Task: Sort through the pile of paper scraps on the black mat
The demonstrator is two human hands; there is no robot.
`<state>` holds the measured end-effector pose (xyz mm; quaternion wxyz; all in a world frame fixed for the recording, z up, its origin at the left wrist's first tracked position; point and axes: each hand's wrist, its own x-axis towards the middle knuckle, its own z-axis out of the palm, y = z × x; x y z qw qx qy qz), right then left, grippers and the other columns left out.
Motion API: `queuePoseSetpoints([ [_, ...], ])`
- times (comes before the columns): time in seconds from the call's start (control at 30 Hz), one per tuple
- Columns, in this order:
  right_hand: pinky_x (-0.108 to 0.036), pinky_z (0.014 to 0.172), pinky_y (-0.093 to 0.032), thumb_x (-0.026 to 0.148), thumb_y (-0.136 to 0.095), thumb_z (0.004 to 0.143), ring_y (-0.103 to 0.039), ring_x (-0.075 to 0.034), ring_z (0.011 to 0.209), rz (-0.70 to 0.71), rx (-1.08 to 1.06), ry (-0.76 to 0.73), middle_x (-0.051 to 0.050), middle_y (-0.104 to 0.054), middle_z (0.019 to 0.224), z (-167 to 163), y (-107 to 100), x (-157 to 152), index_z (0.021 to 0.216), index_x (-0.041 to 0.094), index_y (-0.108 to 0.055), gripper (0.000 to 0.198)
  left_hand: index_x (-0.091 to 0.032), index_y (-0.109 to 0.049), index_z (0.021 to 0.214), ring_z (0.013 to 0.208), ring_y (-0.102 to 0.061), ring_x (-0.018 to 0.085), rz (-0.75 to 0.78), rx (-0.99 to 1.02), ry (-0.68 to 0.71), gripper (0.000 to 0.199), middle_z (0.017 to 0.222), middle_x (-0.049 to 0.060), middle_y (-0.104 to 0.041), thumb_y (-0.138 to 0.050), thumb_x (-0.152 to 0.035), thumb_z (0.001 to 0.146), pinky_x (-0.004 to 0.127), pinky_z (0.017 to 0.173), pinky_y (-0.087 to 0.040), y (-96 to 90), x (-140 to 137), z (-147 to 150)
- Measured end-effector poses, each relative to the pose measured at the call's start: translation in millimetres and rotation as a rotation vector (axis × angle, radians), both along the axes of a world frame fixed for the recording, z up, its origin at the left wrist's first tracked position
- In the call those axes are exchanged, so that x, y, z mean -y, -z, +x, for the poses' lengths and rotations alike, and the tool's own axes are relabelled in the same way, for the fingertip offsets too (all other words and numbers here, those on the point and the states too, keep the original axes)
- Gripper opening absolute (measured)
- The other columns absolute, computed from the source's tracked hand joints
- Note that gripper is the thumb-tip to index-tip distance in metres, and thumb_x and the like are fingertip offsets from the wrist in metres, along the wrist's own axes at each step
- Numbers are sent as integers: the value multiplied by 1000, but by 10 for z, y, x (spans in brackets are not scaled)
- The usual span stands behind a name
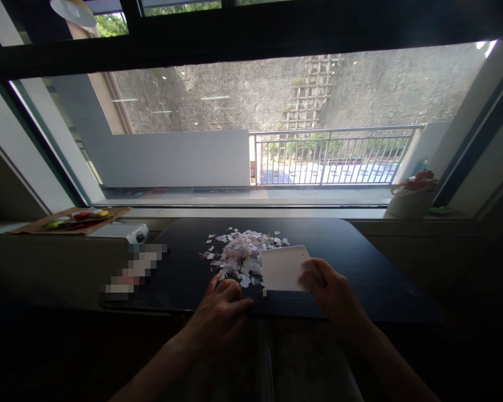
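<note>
A loose heap of small torn paper scraps, white and pinkish, lies on the dark table. My right hand grips a flat white card by its right edge. The card has a rounded corner and a small hole near the top, and its left edge touches or covers the heap's right side. At the near edge of the scraps rests my left hand, thumb apart from the bent fingers and nothing visible in it. One small scrap sits just below the card, near the table's front edge.
A large window stands behind the table. On the left ledge are a brown board with colourful items and a white device. A white container stands on the right sill. Part of the table's left side is pixelated.
</note>
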<state>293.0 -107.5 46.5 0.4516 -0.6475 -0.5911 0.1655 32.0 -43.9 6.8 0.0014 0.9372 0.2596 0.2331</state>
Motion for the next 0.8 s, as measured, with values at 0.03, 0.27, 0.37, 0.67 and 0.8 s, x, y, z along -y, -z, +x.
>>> queuePoseSetpoints([
  [0.03, -29, 62, -48, 34, -47, 86, -67, -20, 73, -4, 4, 9, -3, -71, 80, 21, -17, 23, 98, 20, -58, 21, -28, -63, 108, 101, -53, 25, 7, 12, -12, 35, 92, 5, -59, -55, -16, 76, 61, 106, -22, 1, 7, -9],
  [0.27, -32, 64, -49, 34, -48, 84, -67, -21, 71, -27, 20, 48, -3, -71, 78, 127, -55, 108, 94, 22, -59, 19, -25, -65, 103, 102, -56, 23, -26, 106, -88, 26, 94, 4, -66, -52, -21, 81, 52, 105, -29, -121, -92, 25],
  [0.37, -32, 65, -51, 34, -50, 82, -67, -21, 72, -24, -26, 46, -4, -71, 80, 151, -12, 106, 95, 21, -60, 21, -24, -67, 98, 97, -59, 23, -7, 232, -191, 23, 95, 4, -68, -51, -24, 81, 50, 101, -34, -121, -281, -26],
  [0.67, -33, 59, -54, 40, -54, 78, -66, -23, 72, 7, -218, 91, -5, -69, 81, 160, 152, 147, 93, 19, -60, 27, -21, -69, 87, 89, -61, 22, -77, 523, -425, 21, 87, 4, -71, -52, -28, 79, 38, 85, -49, 83, -569, -209],
  [0.8, -29, 55, -52, 39, -55, 78, -66, -21, 70, 0, -288, 58, -4, -69, 79, 145, 227, 177, 92, 18, -60, 25, -21, -69, 86, 89, -61, 21, -74, 524, -414, 20, 87, 4, -71, -52, -28, 78, 37, 85, -49, 58, -534, -190],
])
